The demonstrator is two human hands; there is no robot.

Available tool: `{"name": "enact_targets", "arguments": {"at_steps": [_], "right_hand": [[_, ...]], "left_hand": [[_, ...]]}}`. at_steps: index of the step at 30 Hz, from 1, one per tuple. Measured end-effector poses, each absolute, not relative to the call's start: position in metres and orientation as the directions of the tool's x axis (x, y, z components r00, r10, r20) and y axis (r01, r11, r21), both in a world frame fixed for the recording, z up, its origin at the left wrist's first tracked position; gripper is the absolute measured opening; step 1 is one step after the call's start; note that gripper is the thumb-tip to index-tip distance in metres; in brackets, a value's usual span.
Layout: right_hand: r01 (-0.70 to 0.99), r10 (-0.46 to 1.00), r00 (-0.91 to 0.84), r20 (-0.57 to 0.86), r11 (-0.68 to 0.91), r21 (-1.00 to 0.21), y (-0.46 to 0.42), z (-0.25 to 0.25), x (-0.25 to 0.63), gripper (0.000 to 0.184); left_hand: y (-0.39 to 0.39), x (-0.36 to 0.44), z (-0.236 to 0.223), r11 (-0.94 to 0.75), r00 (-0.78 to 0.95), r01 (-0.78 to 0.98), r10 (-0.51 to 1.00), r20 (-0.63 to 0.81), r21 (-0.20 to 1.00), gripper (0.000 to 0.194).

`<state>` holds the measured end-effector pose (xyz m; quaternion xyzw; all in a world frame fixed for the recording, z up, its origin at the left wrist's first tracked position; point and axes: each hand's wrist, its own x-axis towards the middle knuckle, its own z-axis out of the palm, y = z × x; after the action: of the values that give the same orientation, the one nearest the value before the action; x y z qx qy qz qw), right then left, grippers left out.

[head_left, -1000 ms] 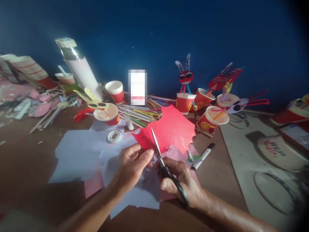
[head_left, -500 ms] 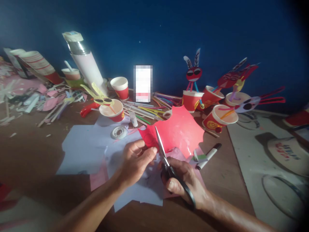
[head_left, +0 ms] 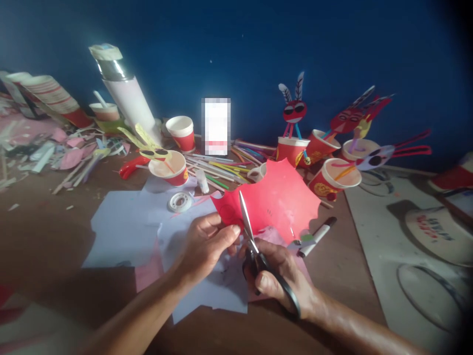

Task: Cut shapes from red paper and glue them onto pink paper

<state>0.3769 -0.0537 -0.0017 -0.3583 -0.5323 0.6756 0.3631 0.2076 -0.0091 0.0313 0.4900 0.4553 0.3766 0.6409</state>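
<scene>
Between thumb and fingers, my left hand [head_left: 210, 241] pinches the lower left edge of a red sheet of paper [head_left: 281, 197]. The sheet has a scalloped outline, and a circle is drawn on its left part. My right hand [head_left: 284, 271] grips black-handled scissors [head_left: 247, 217], thumb and fingers at the handle loops. The blades point up and lie across the paper close to my left fingertips. Below both hands are pale blue paper sheets [head_left: 207, 291] and some pink paper [head_left: 148, 270]. Just right of the red paper lies a marker [head_left: 317, 237].
A tape roll [head_left: 180, 202] and a small bottle [head_left: 202, 181] lie left of the red paper. Behind are coloured sticks [head_left: 221, 167], a paper cup [head_left: 181, 133] and a tall flask [head_left: 127, 96]. Cups with paper figures [head_left: 293, 148] stand at right; paper scraps [head_left: 74, 158] cover the left.
The red paper has turned slightly, its right side reaching further right and partly over the green scrap near the marker. The whole view has shifted a little. Both hands keep their hold.
</scene>
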Motion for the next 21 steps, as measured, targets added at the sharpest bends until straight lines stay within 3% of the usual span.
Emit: {"name": "enact_targets", "arguments": {"at_steps": [7, 21], "right_hand": [[-0.126, 0.879, -0.473, -0.06, -0.135, -0.983, -0.0522, -0.0036, 0.3769, 0.046], [-0.133, 0.863, -0.49, -0.118, -0.208, -0.969, -0.0518, -0.0016, 0.3767, 0.052]], "left_hand": [[-0.0082, 0.2076, 0.0291, 0.251, 0.302, -0.042, 0.926, -0.227, 0.967, 0.014], [-0.0064, 0.2053, 0.0292, 0.283, 0.307, -0.031, 0.915, -0.261, 0.959, 0.016]]}}
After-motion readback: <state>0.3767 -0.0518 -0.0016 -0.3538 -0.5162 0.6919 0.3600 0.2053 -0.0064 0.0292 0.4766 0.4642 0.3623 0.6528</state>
